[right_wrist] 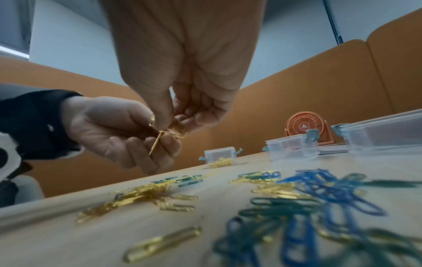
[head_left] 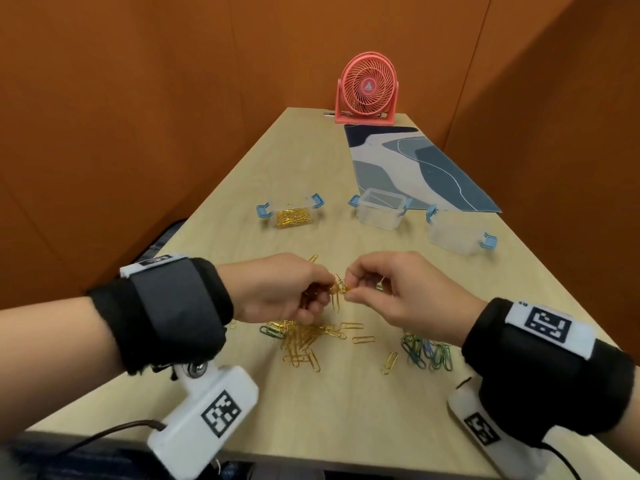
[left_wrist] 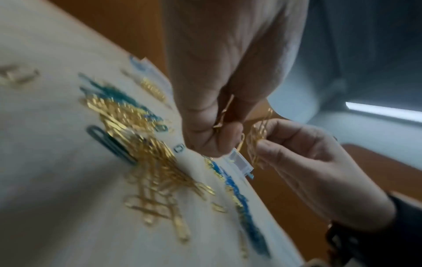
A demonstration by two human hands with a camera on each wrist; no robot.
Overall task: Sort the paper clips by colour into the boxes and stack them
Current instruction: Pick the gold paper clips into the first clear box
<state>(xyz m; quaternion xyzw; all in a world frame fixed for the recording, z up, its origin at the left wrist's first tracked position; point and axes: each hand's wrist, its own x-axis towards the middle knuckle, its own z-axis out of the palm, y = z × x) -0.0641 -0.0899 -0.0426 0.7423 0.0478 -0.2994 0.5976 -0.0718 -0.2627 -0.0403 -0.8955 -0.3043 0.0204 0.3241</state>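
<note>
Both hands meet above the table over a pile of gold paper clips (head_left: 304, 337). My left hand (head_left: 294, 292) grips a bunch of gold clips (head_left: 337, 289) in its curled fingers. My right hand (head_left: 374, 285) pinches gold clips (left_wrist: 258, 140) at the same spot, thumb against forefinger. A heap of blue and green clips (head_left: 427, 353) lies to the right. A clear box with blue latches (head_left: 292, 216) holds gold clips at the left. Two more clear boxes, one in the middle (head_left: 381, 209) and one at the right (head_left: 453, 235), look empty.
A pink desk fan (head_left: 365, 90) stands at the table's far end. A blue and white patterned mat (head_left: 415, 168) lies behind the boxes on the right. Orange partition walls (head_left: 138, 98) close in the table on both sides. Loose gold clips (head_left: 389, 362) lie scattered near the front.
</note>
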